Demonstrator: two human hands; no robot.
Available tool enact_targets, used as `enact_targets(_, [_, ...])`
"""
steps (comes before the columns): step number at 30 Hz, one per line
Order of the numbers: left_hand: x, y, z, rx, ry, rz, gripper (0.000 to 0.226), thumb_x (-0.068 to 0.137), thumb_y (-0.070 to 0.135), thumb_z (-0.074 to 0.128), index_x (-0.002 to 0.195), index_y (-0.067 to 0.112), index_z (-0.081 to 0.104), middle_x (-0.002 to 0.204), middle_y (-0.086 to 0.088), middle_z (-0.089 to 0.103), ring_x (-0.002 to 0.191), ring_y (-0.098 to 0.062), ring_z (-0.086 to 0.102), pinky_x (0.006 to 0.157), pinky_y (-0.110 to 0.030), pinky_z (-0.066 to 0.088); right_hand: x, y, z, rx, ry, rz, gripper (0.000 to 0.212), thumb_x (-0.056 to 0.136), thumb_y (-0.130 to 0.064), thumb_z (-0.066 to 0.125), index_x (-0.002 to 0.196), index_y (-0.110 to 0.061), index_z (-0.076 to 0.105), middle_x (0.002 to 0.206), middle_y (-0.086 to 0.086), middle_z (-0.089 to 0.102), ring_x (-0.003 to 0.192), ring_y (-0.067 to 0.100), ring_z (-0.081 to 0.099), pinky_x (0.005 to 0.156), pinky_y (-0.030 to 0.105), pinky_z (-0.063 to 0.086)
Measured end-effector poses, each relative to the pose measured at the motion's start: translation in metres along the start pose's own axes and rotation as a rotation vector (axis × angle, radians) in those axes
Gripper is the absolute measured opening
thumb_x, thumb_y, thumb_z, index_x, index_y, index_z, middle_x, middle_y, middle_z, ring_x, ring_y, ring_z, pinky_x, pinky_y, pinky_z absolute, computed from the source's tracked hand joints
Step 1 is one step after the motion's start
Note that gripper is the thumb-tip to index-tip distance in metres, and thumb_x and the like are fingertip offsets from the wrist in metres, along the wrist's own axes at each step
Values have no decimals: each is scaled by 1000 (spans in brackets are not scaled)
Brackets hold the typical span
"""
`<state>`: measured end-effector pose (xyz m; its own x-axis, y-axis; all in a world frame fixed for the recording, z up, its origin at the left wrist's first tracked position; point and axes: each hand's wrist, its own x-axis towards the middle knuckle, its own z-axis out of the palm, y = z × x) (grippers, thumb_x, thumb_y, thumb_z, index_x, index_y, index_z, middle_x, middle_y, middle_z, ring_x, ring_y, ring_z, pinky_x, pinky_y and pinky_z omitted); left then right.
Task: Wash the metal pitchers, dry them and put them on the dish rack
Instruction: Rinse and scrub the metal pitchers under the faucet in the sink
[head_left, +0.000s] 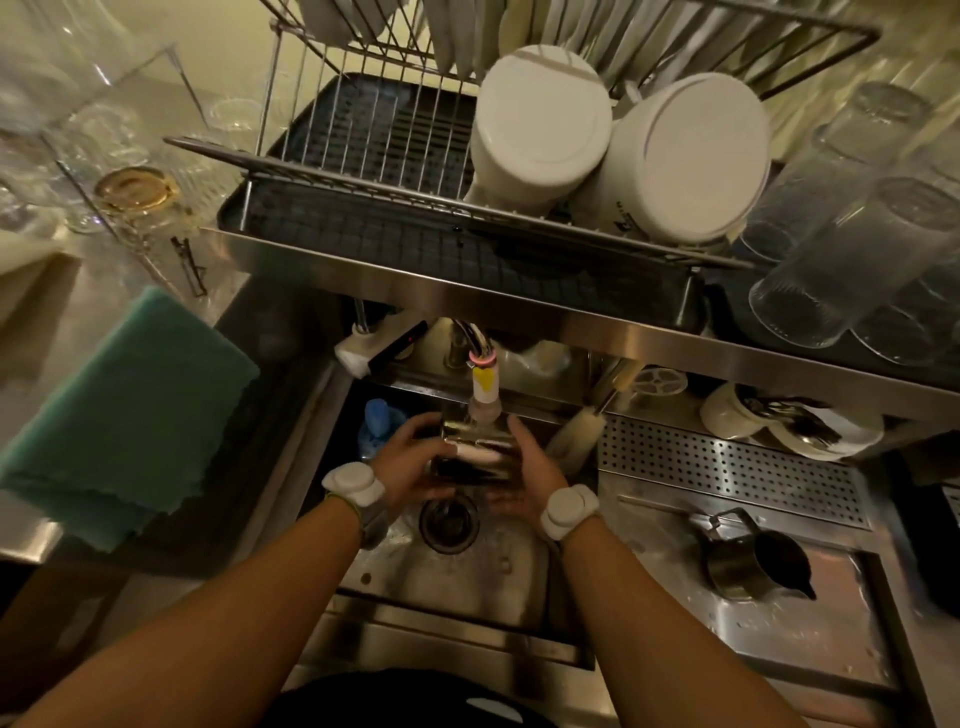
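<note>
Two pitchers are in play: one pitcher is held between my hands right under the faucet, over the sink, and a second pitcher waits on the bench well to the right of the faucet. My left hand curls its fingers round one side of the pitcher, while my right hand presses against the other side with fingers nearly straight, so only one hand truly grips. Wet steel is slick, I judge; if that flat palm slides, the pitcher could twist out and bang down by the drain below the faucet. Whether water is running I cannot tell. Lifting it, I could knock the shelf just above the faucet, or jostle the white bowls and glasses crowding the dish rack higher up.
</note>
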<state>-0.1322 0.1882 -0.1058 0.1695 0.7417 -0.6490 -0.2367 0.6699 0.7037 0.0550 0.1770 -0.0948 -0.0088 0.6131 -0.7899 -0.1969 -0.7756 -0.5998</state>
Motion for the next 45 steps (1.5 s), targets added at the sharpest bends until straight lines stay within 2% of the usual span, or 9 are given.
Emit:
enact_targets(8, [-10,0,-11,-261,84,5,41,89,22,69,124,38,54,117,-10,62,98,-34,67,64,-46,59,-3,3,10,-21,-106,-226,51,88,-26,73,133,-14,53,133,15,59,113,34,65,80,46,62])
enact_targets(12, [-4,-3,9,-146,46,-53,54,87,37,72,135,34,48,127,-10,60,112,-35,62,83,-57,58,-4,9,-7,-55,-75,-391,53,85,-17,77,132,-20,53,125,18,65,106,33,70,88,50,60])
enact_targets(16, [4,0,26,-34,15,-72,58,82,38,77,131,13,59,125,-18,66,113,-37,65,96,-59,53,-3,20,-27,0,-55,-433,59,84,-19,76,136,-27,50,133,18,58,117,37,63,99,58,52])
enact_targets(20, [7,3,33,203,8,-6,38,62,48,89,88,22,79,90,-4,80,91,-26,75,82,-41,62,-3,36,-39,245,-43,-334,60,83,-20,74,138,-31,51,134,16,59,119,38,63,97,52,55])
enact_targets(23, [14,3,43,403,10,211,40,60,42,93,91,23,79,88,5,79,89,-20,75,72,-23,60,-8,47,-40,420,-96,-183,54,89,-20,67,140,-20,52,133,21,63,119,40,63,99,56,52])
enact_targets(28, [15,2,51,687,85,389,97,49,43,96,131,19,51,121,7,64,107,-12,64,92,-29,53,-12,59,-30,359,-107,-31,50,95,-41,55,129,-5,63,126,23,67,118,43,63,91,51,56])
enact_targets(34, [5,4,32,640,18,542,111,53,35,95,146,22,38,134,7,60,124,-12,59,106,-36,49,8,46,-14,380,-150,58,61,99,-52,45,131,-2,58,131,28,62,119,46,61,98,54,50])
enact_targets(40, [-11,5,16,656,61,654,63,57,39,87,110,17,63,106,1,70,101,-15,68,93,-38,55,23,22,0,486,-274,-25,61,96,-55,46,128,-6,65,131,24,64,118,41,64,91,53,56])
enact_targets(45, [-16,-10,7,252,171,333,43,81,46,76,116,27,59,111,0,69,99,-13,67,84,-28,55,23,14,7,413,-250,-6,66,93,-64,45,116,-9,73,128,22,66,118,40,64,97,55,52])
